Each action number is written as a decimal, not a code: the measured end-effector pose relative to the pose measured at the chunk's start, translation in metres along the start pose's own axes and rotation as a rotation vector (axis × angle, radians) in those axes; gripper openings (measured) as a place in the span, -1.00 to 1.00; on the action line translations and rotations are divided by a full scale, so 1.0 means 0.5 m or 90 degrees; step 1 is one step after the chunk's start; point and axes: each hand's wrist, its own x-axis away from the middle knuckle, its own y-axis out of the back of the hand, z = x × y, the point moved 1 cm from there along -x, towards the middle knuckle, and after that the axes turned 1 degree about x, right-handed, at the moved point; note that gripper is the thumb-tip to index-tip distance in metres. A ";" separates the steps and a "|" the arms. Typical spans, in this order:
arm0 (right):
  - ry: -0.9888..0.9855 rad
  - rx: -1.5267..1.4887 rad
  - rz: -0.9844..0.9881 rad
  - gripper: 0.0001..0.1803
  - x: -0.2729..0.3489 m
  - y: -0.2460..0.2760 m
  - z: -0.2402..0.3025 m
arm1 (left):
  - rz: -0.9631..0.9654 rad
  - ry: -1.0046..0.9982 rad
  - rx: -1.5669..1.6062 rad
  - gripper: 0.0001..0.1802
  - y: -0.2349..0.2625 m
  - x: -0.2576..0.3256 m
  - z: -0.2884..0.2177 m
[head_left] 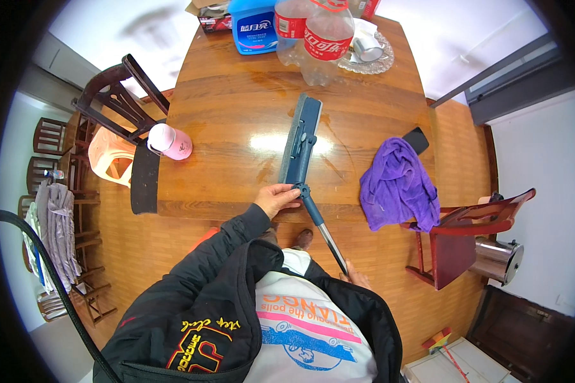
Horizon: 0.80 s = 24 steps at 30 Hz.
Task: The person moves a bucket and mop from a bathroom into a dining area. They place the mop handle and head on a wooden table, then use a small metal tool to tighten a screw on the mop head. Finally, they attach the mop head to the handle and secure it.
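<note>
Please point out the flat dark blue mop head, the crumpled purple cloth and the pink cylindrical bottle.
Flat dark blue mop head [307, 120], head view: plate's upper face.
Crumpled purple cloth [399, 183], head view: middle folds.
Pink cylindrical bottle [176, 144], head view: body.

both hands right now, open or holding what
Left hand: touching the flat mop by its joint; grip can't be told.
Right hand: closed on its metal pole.

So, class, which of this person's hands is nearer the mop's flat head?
The left hand, at the joint by the flat head; the right hand is farther away, down the metal pole.
</note>
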 end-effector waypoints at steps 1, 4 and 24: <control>0.011 0.010 -0.014 -0.46 -0.002 0.005 0.005 | 0.003 -0.002 -0.001 -0.68 0.000 0.000 0.001; 0.037 0.032 -0.048 -0.45 -0.007 0.016 0.016 | 0.007 0.011 0.006 -0.67 0.000 0.001 -0.002; 0.035 -0.021 -0.042 -0.48 0.001 -0.003 -0.004 | 0.020 0.020 0.049 -0.71 0.001 -0.003 0.002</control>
